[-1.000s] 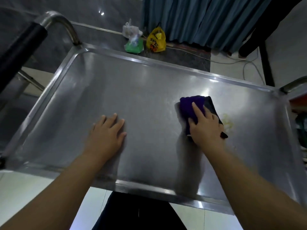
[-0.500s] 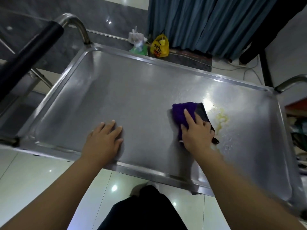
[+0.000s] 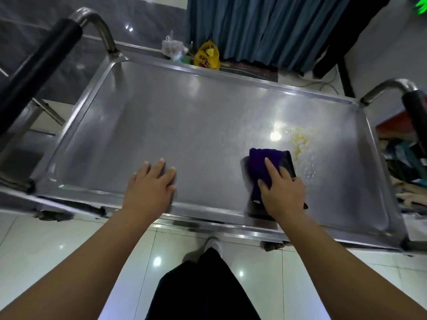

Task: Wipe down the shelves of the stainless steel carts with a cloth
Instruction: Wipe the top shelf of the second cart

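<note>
The cloth (image 3: pixel 260 163) looks soft and limp, best driven by the right hand (image 3: pixel 284 192) pressing it flat-fingered; the left hand (image 3: pixel 150 188) lies flat, empty, on the shelf (image 3: pixel 184 125)

Readable text: none can be made out;
Yellow bag (image 3: pixel 207 57): red printed characters on its front; too small and blurred to read;
Where the bag stands: on the floor just beyond the far rim of the cart (image 3: pixel 231 77), beside a clear plastic bag (image 3: pixel 172 46)
</note>
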